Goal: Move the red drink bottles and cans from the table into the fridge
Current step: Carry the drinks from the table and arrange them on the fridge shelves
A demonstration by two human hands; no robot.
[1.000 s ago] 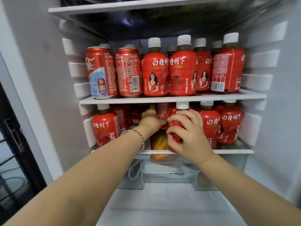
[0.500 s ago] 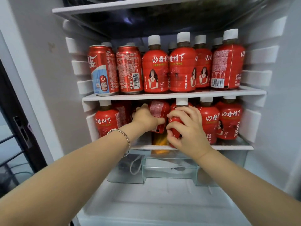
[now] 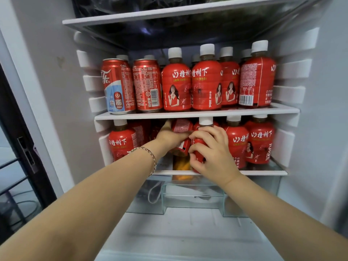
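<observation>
Both my hands reach into the open fridge at its lower shelf (image 3: 263,173). My left hand (image 3: 170,136) grips a red can (image 3: 181,127), held a little above that shelf and tilted. My right hand (image 3: 211,149) is wrapped round a white-capped red bottle (image 3: 199,143) standing at the shelf's front. More red bottles stand on this shelf at the left (image 3: 121,142) and right (image 3: 260,142). The upper shelf (image 3: 197,114) carries two red cans (image 3: 118,85) at the left and several red bottles (image 3: 206,80) to their right.
A clear drawer (image 3: 192,196) sits under the lower shelf, with something orange (image 3: 181,164) seen behind the can. A dark bag fills the top shelf (image 3: 169,14). The fridge walls close in on both sides; a dark door frame (image 3: 22,144) stands at the left.
My left hand has drawn back from deep in the lower shelf and now grips a red can nearer the front. My right hand has kept its grip on the bottle.
</observation>
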